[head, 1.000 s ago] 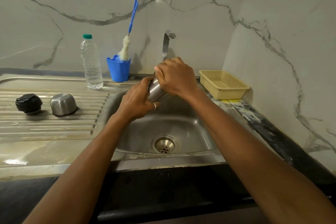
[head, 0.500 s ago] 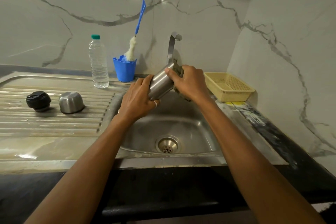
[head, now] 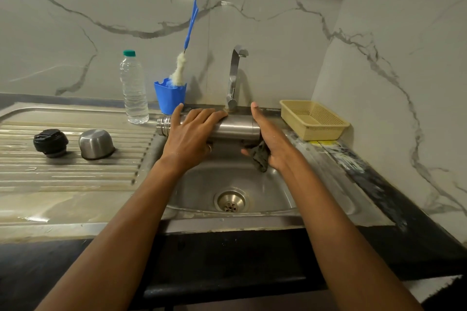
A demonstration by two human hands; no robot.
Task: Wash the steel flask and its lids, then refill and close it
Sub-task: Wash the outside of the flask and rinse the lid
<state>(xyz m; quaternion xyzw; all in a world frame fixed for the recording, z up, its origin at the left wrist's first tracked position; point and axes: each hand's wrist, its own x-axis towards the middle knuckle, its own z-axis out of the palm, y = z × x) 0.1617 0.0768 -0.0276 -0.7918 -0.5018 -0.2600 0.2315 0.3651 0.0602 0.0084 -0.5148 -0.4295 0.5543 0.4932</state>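
Holding flask (head: pixel 237 127) level above sink (head: pixel 278 199), toward the back edge of sink, threaded neck pointing to the left of sink. Wrapping left hand (head: pixel 189 134) over the flask body near the neck, fingers curving across the top. Pressing right hand (head: pixel 270 139) against the flask base, thumb extending upward, lower fingers pinching a dark scrub pad (head: pixel 260 156) below the flask. Leaving black lid (head: pixel 50 141) and steel cap (head: pixel 96 142) standing side by side, apart, on the ribbed worktop (head: pixel 75 184) left of sink, cap mouth down.
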